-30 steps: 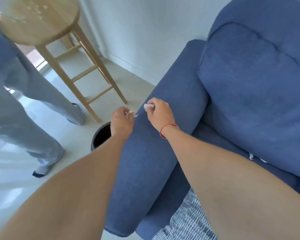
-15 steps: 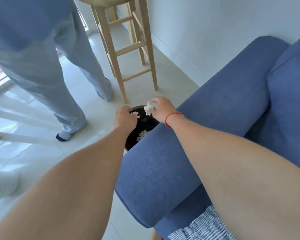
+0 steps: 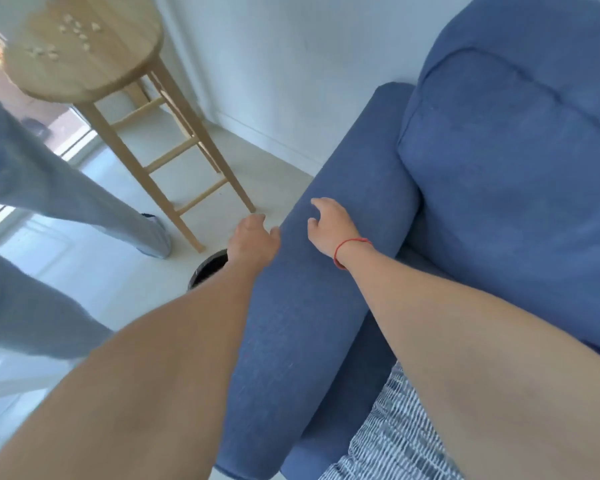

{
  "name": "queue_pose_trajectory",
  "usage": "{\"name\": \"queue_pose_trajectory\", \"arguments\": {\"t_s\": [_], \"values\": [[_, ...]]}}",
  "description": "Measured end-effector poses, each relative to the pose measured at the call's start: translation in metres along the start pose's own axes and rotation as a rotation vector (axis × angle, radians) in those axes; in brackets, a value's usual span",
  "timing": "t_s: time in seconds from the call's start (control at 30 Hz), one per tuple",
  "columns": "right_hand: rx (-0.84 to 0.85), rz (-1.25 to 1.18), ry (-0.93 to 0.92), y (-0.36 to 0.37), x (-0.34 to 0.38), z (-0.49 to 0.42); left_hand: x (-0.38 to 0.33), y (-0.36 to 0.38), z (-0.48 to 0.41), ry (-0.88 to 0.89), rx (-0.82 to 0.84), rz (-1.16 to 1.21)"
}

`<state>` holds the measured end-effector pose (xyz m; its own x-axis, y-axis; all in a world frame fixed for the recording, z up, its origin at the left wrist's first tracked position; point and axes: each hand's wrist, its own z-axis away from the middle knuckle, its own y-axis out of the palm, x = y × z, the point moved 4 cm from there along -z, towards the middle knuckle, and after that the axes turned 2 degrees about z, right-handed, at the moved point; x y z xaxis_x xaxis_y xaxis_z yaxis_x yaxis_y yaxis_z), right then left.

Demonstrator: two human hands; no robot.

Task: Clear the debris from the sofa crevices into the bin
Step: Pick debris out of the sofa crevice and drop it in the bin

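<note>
The blue sofa's armrest (image 3: 326, 271) runs down the middle of the view, with the back cushion (image 3: 516, 168) to its right. A black bin (image 3: 210, 268) stands on the floor just left of the armrest, mostly hidden behind my left forearm. My left hand (image 3: 252, 239) hovers above the bin's edge beside the armrest, fingers loosely curled with nothing visible in them. My right hand (image 3: 329, 226), a red string at its wrist, rests over the armrest top with fingers spread and empty. No debris shows in either hand.
A wooden stool (image 3: 84, 53) with small scraps on its seat stands on the pale floor at the left. Another person's legs in grey trousers (image 3: 49, 202) stand close to the bin. A striped cloth (image 3: 395, 438) lies at the lower right.
Both hands held white scraps over the bin half a second ago; now both are empty. The view has swung back toward the sofa.
</note>
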<state>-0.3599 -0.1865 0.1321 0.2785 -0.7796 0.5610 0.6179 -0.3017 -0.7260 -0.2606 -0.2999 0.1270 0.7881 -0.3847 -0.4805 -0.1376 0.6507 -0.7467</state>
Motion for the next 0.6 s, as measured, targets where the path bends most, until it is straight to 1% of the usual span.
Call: {"name": "queue_pose_trajectory", "arguments": {"t_s": [0.1,0.17,0.2,0.27,0.43,0.5,0.6], "values": [[-0.100,-0.045,0.082,-0.046,-0.056,0.014,-0.073,0.031,0.012,0.181,0.007,-0.129],[-0.137,-0.091,0.162,-0.072,-0.102,0.030,-0.116,0.060,0.027,0.305,0.019,-0.214],[-0.153,-0.109,0.208,-0.083,-0.126,0.039,-0.135,0.077,0.035,0.367,0.033,-0.238],[-0.182,-0.128,0.294,-0.103,-0.175,0.062,-0.166,0.115,0.053,0.434,0.108,-0.243],[-0.193,-0.193,0.544,-0.129,-0.290,0.128,-0.210,0.224,0.096,0.432,0.389,-0.215],[-0.183,-0.232,0.627,-0.129,-0.329,0.152,-0.218,0.269,0.111,0.414,0.506,-0.245],[-0.154,-0.253,0.705,-0.120,-0.378,0.173,-0.222,0.330,0.128,0.416,0.593,-0.329]]}}
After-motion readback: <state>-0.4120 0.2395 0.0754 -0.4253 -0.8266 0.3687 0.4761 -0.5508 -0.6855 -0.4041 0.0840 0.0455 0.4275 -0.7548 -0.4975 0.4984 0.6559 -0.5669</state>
